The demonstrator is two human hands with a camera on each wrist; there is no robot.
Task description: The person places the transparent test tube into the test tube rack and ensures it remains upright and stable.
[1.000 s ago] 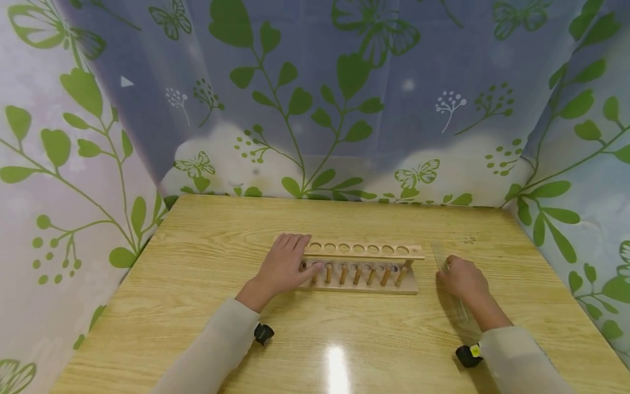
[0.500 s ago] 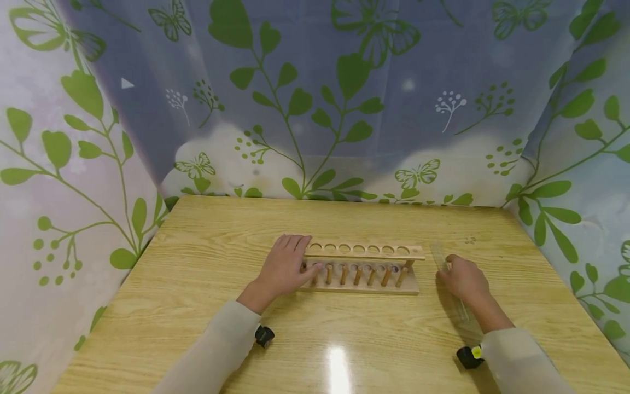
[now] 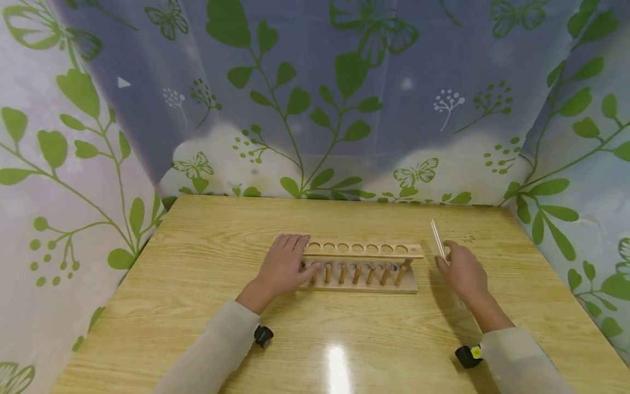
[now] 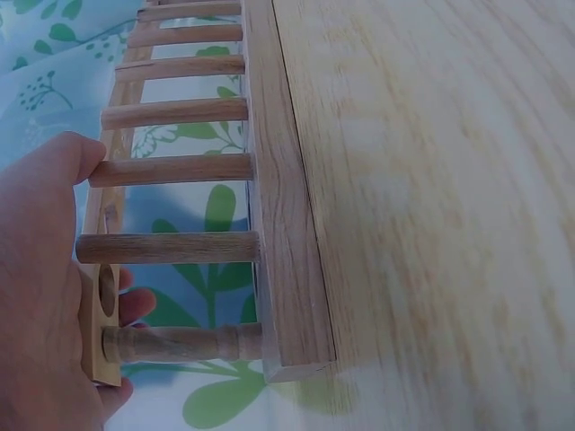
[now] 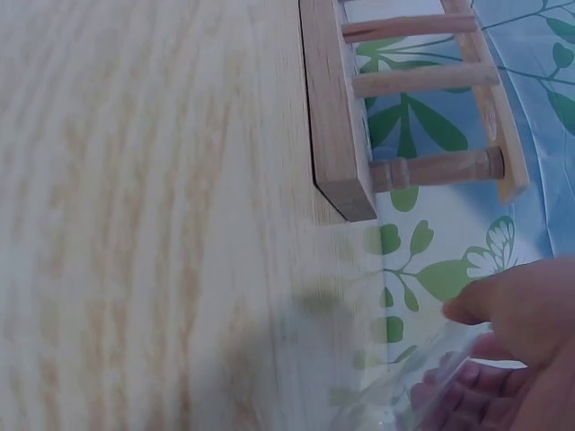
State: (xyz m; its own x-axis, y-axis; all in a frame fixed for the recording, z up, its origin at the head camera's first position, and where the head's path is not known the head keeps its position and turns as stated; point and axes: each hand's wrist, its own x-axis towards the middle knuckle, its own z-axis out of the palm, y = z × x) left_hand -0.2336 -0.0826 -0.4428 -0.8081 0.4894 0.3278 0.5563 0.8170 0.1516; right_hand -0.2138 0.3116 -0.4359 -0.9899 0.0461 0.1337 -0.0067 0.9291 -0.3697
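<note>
One clear tube [image 3: 437,239] is pinched between the thumb and fingers of the right hand [image 3: 464,272], its far end reaching forward past them, right of the wooden rack [image 3: 359,287] and apart from it. The left hand [image 3: 282,265] grips the rack's left end, thumb in front, fingers behind. The tube is slim, tilted and see-through, with bright edges; the rack is pale, with round holes in its top bar [image 3: 364,254] and a row of pegs [image 3: 356,275] below.

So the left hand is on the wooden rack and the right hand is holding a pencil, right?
Not quite: the head view shows the right hand holding a clear tube instead. The left hand is indeed on the wooden rack.
</note>
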